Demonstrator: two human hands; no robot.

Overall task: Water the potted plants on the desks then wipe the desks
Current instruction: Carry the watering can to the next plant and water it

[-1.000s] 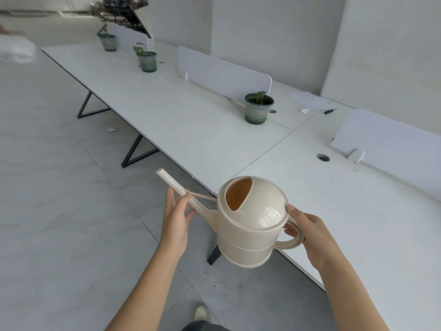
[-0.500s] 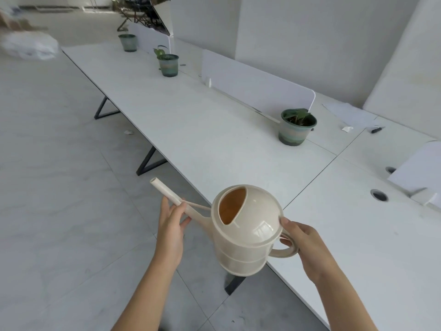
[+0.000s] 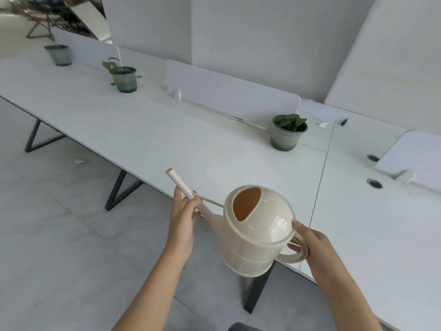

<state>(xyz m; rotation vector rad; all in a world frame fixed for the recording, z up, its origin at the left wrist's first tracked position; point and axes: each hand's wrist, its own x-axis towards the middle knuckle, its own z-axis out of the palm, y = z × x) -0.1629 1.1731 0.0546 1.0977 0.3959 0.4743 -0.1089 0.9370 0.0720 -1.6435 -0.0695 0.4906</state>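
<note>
The cream watering can (image 3: 257, 232) is held in the air over the near edge of the long white desk (image 3: 167, 139), its body partly above the grey floor (image 3: 59, 235); it sits roughly upright, with the spout (image 3: 180, 183) slanting up and to the left and the fill opening turned toward the camera; whether there is water inside cannot be told.

The left hand (image 3: 182, 220) holds the spout partway along, fingers (image 3: 194, 204) curled round it from below and the thumb on the other side; the right hand (image 3: 317, 249) grips the loop handle (image 3: 296, 258) at the back of the can, fingers threaded through the loop and the thumb pressed on the rim of the domed top.

Three green pots stand along the far edge of the desk, well apart from each other; the nearest potted plant (image 3: 287, 132) is just beside the end of a white divider (image 3: 229, 91), close to the seam where the next desk (image 3: 381, 235) joins; the second potted plant (image 3: 124, 78) stands farther left; the third pot (image 3: 58, 54) is near the far left corner, too blurred to show its plant.

Two round cable holes (image 3: 374, 183) sit in the next desk near another divider (image 3: 412, 156); dark angled legs (image 3: 117, 189) show under the near edge.
</note>
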